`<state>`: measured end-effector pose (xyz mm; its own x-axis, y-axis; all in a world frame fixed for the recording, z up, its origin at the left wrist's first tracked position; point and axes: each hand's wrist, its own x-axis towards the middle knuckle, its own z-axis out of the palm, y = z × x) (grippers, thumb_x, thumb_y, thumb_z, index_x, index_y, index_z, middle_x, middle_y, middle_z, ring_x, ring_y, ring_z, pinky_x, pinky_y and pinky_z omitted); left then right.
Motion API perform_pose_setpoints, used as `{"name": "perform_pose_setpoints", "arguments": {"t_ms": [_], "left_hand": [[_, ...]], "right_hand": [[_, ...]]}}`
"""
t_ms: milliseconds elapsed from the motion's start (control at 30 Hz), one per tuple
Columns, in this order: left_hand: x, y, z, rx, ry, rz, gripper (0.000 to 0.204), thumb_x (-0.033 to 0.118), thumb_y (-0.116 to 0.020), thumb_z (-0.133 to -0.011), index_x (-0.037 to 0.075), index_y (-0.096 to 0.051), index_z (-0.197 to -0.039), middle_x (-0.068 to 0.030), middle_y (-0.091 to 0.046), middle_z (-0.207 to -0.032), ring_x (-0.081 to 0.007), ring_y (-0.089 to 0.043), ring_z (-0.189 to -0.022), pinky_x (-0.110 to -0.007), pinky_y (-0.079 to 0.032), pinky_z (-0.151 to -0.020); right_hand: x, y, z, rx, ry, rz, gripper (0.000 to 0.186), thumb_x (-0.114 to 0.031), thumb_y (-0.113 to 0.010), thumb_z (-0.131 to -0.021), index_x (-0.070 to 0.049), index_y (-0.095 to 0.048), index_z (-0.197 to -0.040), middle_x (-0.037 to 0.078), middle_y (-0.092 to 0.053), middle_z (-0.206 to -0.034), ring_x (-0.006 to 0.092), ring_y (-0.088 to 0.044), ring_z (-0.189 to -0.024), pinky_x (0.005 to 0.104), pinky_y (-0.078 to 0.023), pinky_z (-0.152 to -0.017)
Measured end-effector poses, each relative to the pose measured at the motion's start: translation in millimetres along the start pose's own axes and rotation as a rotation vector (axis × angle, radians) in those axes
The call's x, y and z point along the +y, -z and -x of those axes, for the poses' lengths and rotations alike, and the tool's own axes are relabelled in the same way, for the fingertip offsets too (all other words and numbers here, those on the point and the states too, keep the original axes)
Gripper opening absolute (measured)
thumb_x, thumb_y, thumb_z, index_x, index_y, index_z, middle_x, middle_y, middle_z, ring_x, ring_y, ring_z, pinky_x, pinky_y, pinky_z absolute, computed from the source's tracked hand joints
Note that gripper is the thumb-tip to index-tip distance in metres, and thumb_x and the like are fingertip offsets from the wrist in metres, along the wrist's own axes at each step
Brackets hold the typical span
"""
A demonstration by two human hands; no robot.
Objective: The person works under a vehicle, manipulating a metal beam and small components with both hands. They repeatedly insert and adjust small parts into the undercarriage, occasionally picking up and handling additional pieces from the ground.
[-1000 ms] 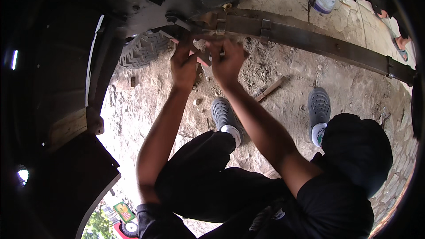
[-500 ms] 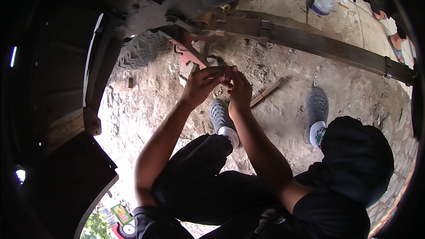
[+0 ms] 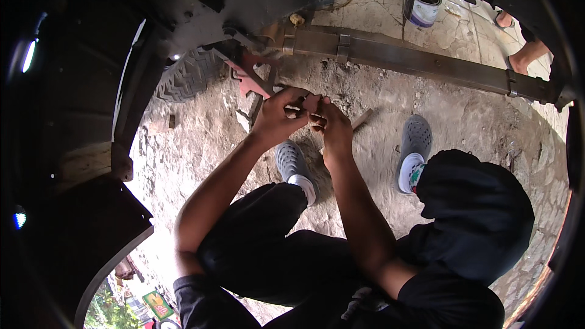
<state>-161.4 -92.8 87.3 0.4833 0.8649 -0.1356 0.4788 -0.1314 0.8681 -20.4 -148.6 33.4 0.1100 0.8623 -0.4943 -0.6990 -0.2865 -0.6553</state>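
Both of my hands meet in front of me, above the dirt floor. My left hand [image 3: 279,116] pinches a small reddish-brown flat piece [image 3: 312,103] between thumb and fingers. From the other side, my right hand [image 3: 336,132] grips the same piece with its fingertips. The piece is partly covered by fingers, and its exact kind cannot be made out. Just beyond my left hand is a pinkish-red metal bracket [image 3: 248,79] with a notched edge, under the dark vehicle body.
A long leaf spring [image 3: 414,63] with clamps crosses ahead. At far left stands a treaded tire [image 3: 184,76]. A wooden stick [image 3: 364,119] lies beyond my right hand. Farther back are a paint can [image 3: 421,11] and another person's feet [image 3: 525,58]. Dark panels [image 3: 73,207] hang at left.
The view has shifted slightly, so most things sit further left. My hands have parted a little at the fingertips, showing more of the reddish-brown piece. More of the other person's legs shows.
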Motion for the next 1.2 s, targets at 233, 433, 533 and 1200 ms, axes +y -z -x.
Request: {"name": "perform_pose_setpoints", "arguments": {"t_ms": [233,433,533,1200], "left_hand": [[-14.5,12.0,3.2,0.062,0.018,-0.007,0.037,0.007,-0.071,-0.087,0.004,-0.069,-0.123,-0.0054,-0.072,-0.109,-0.0090,-0.067,-0.097,-0.027,-0.055,-0.088],[-6.1,8.9,2.9,0.032,0.000,0.029,0.033,0.008,-0.068,-0.093,0.004,-0.069,-0.126,-0.0030,-0.073,-0.103,-0.0054,-0.064,-0.089,-0.024,-0.054,-0.081],[-1.6,6.5,2.4,0.020,0.077,0.034,0.029,0.010,-0.068,-0.096,0.003,-0.069,-0.124,-0.0043,-0.074,-0.102,-0.0063,-0.066,-0.088,-0.025,-0.054,-0.079],[-41.7,17.2,1.0,0.207,0.132,0.156,0.019,0.015,-0.071,-0.097,0.001,-0.071,-0.110,-0.0038,-0.073,-0.100,-0.0103,-0.067,-0.095,-0.027,-0.052,-0.084]], "right_hand": [[-1.7,-2.8,6.8,-0.062,0.012,-0.061,0.023,-0.028,-0.068,-0.101,-0.008,-0.068,-0.111,0.002,-0.073,-0.097,0.0125,-0.067,-0.081,0.0284,-0.047,-0.073],[-1.0,16.3,5.3,-0.016,0.027,-0.055,0.022,-0.023,-0.067,-0.100,-0.004,-0.068,-0.112,0.005,-0.072,-0.096,0.0139,-0.070,-0.081,0.0289,-0.047,-0.069],[-4.5,19.8,7.7,0.025,0.045,-0.008,0.021,-0.023,-0.065,-0.102,-0.005,-0.068,-0.112,0.005,-0.072,-0.097,0.0142,-0.070,-0.083,0.0284,-0.048,-0.070],[32.9,33.4,-40.7,-0.443,0.255,0.177,0.022,-0.016,-0.077,-0.093,-0.004,-0.068,-0.109,0.002,-0.069,-0.085,0.0115,-0.066,-0.085,0.0311,-0.052,-0.083]]}}
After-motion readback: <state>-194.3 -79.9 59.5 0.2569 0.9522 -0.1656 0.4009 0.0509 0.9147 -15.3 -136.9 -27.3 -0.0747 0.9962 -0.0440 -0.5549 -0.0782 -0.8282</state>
